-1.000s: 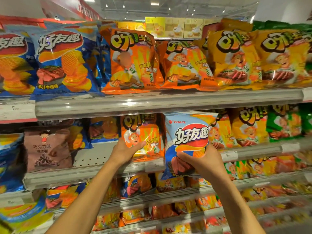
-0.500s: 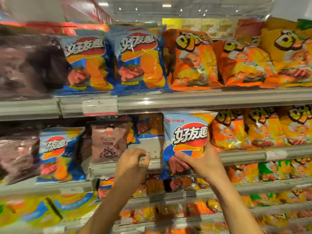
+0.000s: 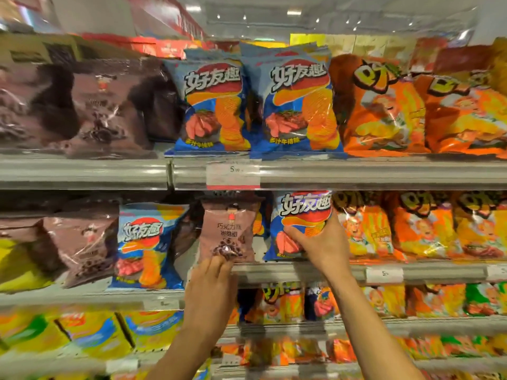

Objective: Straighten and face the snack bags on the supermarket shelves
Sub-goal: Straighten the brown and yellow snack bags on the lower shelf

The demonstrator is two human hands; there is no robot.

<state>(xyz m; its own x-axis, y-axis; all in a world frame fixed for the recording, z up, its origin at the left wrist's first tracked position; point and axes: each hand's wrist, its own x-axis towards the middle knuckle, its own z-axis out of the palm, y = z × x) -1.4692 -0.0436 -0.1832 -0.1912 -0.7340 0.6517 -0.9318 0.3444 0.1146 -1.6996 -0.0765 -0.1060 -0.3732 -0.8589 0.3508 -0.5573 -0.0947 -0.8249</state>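
Note:
My right hand (image 3: 322,246) grips a blue chip bag (image 3: 300,215) by its lower front and holds it upright at the second shelf (image 3: 301,272), left of the orange bags (image 3: 367,229). My left hand (image 3: 211,283) reaches up to a brown chocolate-snack bag (image 3: 226,229) and touches its bottom edge with the fingertips. That brown bag stands upright, facing out, between another blue chip bag (image 3: 145,242) and the one I hold.
The top shelf (image 3: 356,171) carries brown bags (image 3: 90,105), two blue chip bags (image 3: 214,102) and orange bags (image 3: 384,105). A price tag (image 3: 233,172) hangs on its rail. More brown bags (image 3: 79,242) lean at the left. Lower shelves (image 3: 411,325) hold yellow and orange bags.
My view has swung left. My right hand has set the blue bag back onto the second shelf. My left hand left the orange bag and rose to the brown bag's base.

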